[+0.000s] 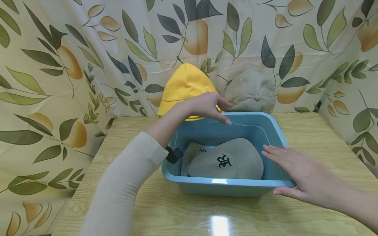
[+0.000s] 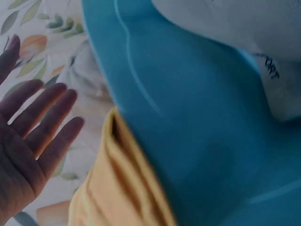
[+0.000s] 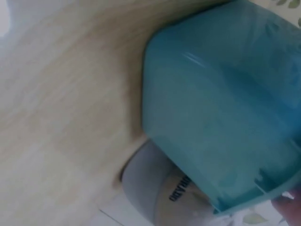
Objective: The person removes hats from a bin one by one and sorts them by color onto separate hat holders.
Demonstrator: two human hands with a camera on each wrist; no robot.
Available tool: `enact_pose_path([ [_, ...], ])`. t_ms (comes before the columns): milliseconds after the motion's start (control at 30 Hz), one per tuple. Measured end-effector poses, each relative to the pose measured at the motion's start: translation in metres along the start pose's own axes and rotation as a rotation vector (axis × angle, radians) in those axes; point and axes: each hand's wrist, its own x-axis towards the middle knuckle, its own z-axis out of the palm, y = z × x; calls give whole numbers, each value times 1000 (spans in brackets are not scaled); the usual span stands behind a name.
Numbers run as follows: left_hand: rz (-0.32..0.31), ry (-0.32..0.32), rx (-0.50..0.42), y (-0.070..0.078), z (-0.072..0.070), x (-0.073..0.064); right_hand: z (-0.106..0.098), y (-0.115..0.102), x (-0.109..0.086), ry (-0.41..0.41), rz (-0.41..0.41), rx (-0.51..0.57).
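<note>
In the head view my left hand [image 1: 208, 105] hovers over the far rim of a blue plastic bin [image 1: 230, 186], in front of a yellow bucket hat [image 1: 184, 86]. Its fingers are extended with nothing between them, as the left wrist view also shows for the hand [image 2: 33, 127]. Inside the bin lies a grey baseball cap [image 1: 248, 157] with a black embroidered emblem. My right hand [image 1: 298, 172] rests at the bin's right rim, fingers fairly straight over the edge and thumb outside at the front. The right wrist view shows little of that hand.
Behind the bin, a beige baseball cap [image 1: 251, 91] stands near the curtain, right of the yellow hat. Dark lettering shows on a cap [image 3: 183, 193] beside the bin in the right wrist view. A leaf-patterned curtain [image 1: 47, 98] surrounds the wooden table [image 1: 165, 213].
</note>
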Motion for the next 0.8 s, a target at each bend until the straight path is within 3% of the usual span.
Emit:
enact_pose_path([
  [167,41,-171,63,-3,18,16,8,-2,-4,-8,-9,-19],
  [333,16,-310,86,-7,36,32,12,-2,-8,-30,14,-57],
  [533,-104,-465,144,-11,57,51,12,-2,-9,-35,26,-51],
  [667,-252,-590,121,-17,72,56,14,-4,-9,-33,32,-42],
  [733,-321,-640,150,-21,79,56,15,-5,-9,-27,34,-41],
  [800,-347,-687,223,-25,87,56,16,-5,-9,-24,35,-43],
])
